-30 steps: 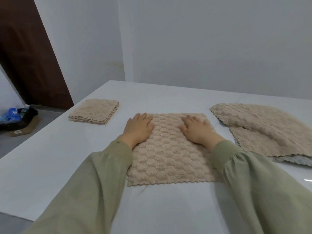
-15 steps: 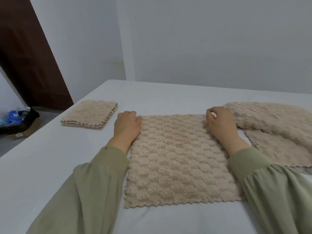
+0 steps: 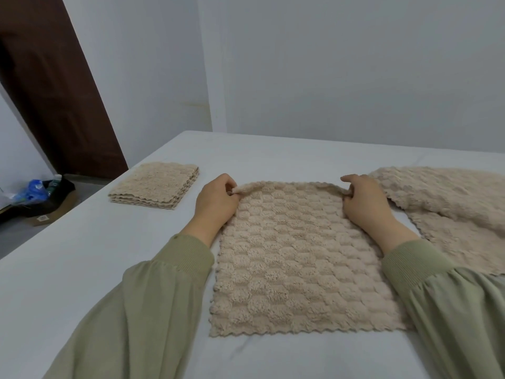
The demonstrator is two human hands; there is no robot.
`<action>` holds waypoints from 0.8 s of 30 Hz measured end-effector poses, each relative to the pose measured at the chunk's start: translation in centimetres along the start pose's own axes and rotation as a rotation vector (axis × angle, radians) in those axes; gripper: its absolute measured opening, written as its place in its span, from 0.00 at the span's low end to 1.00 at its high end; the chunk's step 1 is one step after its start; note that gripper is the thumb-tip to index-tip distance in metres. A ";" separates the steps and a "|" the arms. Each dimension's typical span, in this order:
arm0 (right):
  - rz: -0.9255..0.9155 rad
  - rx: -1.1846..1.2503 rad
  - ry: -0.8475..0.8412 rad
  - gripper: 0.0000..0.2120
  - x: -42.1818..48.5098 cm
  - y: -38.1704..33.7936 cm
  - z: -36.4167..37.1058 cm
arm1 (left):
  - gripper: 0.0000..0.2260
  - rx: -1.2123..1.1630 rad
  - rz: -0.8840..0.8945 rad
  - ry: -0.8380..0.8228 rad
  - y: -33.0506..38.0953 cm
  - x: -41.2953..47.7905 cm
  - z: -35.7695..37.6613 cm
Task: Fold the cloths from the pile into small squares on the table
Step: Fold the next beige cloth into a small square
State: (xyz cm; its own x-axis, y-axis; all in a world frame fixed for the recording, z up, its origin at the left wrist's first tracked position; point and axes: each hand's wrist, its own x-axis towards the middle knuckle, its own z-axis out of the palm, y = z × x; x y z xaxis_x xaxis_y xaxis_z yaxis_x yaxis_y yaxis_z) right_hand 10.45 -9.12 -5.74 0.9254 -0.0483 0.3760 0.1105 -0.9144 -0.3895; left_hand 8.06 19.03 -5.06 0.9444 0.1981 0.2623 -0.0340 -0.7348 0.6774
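Far left, down on the floor beside the brown door [image 3: 54, 91], sits a cardboard box [image 3: 50, 213]; a dark bag [image 3: 58, 191], crumpled blue plastic [image 3: 32, 188] and 1 bottle [image 3: 56, 178] sit in or on it, I cannot tell which. On the white table [image 3: 82, 255], toward its far left, a stack of folded cloths [image 3: 154, 188] lies squared up, scalloped edges lined up along the near side. Just right of it the left hand [image 3: 216, 203] comes out of a green sleeve [image 3: 153, 296], thumb and fingers pinching the far left corner of the beige cloth [image 3: 295, 255] and lifting it slightly. That cloth lies spread flat in the middle of the table, its near edge toward the person. The right hand [image 3: 366, 203] pinches the far right corner the same way, fingers curled over the edge. Further right, the pile of unfolded cloths [image 3: 451, 203] lies loose and rumpled, its left edge just beside the right hand and running off the right side of the view
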 end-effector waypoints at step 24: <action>0.335 0.280 0.107 0.11 1.1 -0.2 -2.2 | 0.03 -0.223 0.009 0.234 0.6 -0.1 -0.2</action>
State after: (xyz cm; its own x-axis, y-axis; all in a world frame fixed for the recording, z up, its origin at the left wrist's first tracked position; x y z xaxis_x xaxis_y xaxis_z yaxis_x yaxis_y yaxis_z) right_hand 10.67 -9.90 -3.36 0.8860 -0.3775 0.2693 -0.0810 -0.6978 -0.7117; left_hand 7.87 18.74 -4.55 0.8438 0.3550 0.4025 -0.1375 -0.5820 0.8015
